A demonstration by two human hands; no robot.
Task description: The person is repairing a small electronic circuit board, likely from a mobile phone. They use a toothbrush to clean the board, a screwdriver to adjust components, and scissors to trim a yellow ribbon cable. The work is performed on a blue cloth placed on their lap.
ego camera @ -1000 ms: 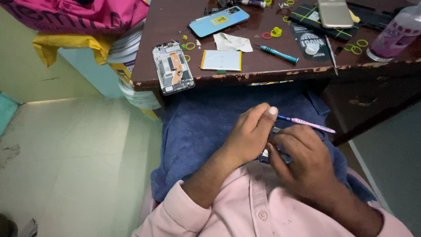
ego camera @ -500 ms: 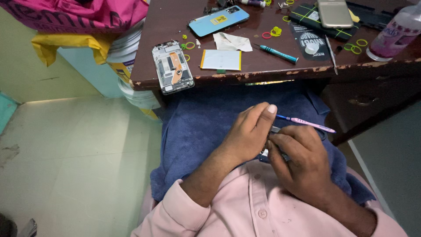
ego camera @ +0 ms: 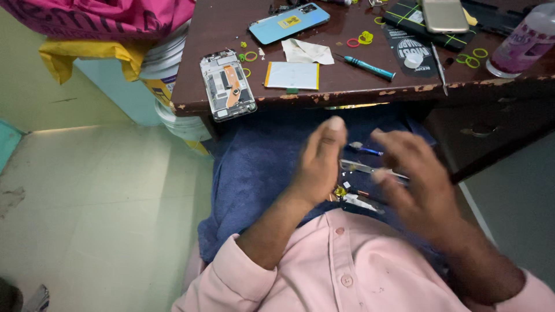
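Both hands are shown blurred above a blue towel (ego camera: 272, 167) spread across the lap. The left hand (ego camera: 321, 162) is raised with its fingers extended and gripping nothing; the right hand (ego camera: 413, 179) is likewise spread open and empty. Small parts lie on the towel between and beneath the hands: a blue-handled tool (ego camera: 365, 150), a thin metal strip (ego camera: 370, 169), and a cluster of small pieces with a yellow fragment (ego camera: 340, 191). These pieces are partly covered by the hands, and their kind cannot be made out.

Behind the lap a dark wooden bench (ego camera: 219, 34) with a chipped front edge is seen. On it lie an opened phone frame (ego camera: 227, 84) with its internals exposed, a flat phone battery (ego camera: 292, 75), a light blue phone back cover (ego camera: 289, 23), a crumpled white wipe (ego camera: 306, 52), a teal screwdriver (ego camera: 367, 67), and several yellow rubber rings (ego camera: 250, 56). A gold-coloured phone (ego camera: 444, 14) is cut off by the upper edge and rests on a dark mat (ego camera: 416, 49). A translucent bottle (ego camera: 523, 40) of pinkish liquid is cut off at the right edge.

At the left, white buckets (ego camera: 165, 63) are stacked under pink cloth (ego camera: 98, 17) and yellow cloth (ego camera: 81, 55); their contents are hidden.
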